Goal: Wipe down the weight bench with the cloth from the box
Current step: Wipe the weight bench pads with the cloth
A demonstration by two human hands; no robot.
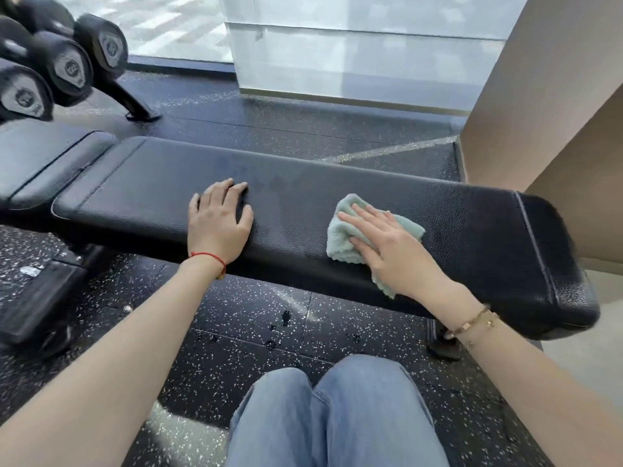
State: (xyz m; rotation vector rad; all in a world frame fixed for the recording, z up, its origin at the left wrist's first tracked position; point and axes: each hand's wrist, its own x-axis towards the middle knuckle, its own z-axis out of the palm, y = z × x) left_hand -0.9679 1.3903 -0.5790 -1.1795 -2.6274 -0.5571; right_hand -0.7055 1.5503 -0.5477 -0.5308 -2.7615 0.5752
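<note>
**Cloth pressed flat on bench pad, right of centre**

The weight bench point(303, 210) is seen laid out flat, black textured pad, long axis running across the view from upper left to lower right. One stitched end is pointed toward the dumbbell rack point(60, 62) at upper left, the other toward the beige wall panel point(546, 129) at right. A second, separate pad section point(43, 163) is butted against its left end.

The cloth point(347, 230), pale green terry, is bunched and lying on the pad's right half, near the front edge. One corner is draped over that front edge, below the wrist.

The right hand point(387, 244) is laid palm-down on the cloth, fingers extended and spread, pointed up-left along the pad. The cloth is pinned under the palm rather than clenched; the thumb is pressed on its lower part. A gold bracelet point(475, 321) is worn on that wrist.

The left hand point(219, 220) is planted open and flat on bare pad, left of centre, nothing held, fingers pointed away from the body. The two hands are well apart. A red string point(207, 256) is tied at that wrist.

Speckled rubber flooring point(236, 332) is seen below the bench, with a few dark wet spots. Blue denim knees point(333, 412) are visible at bottom centre.
</note>
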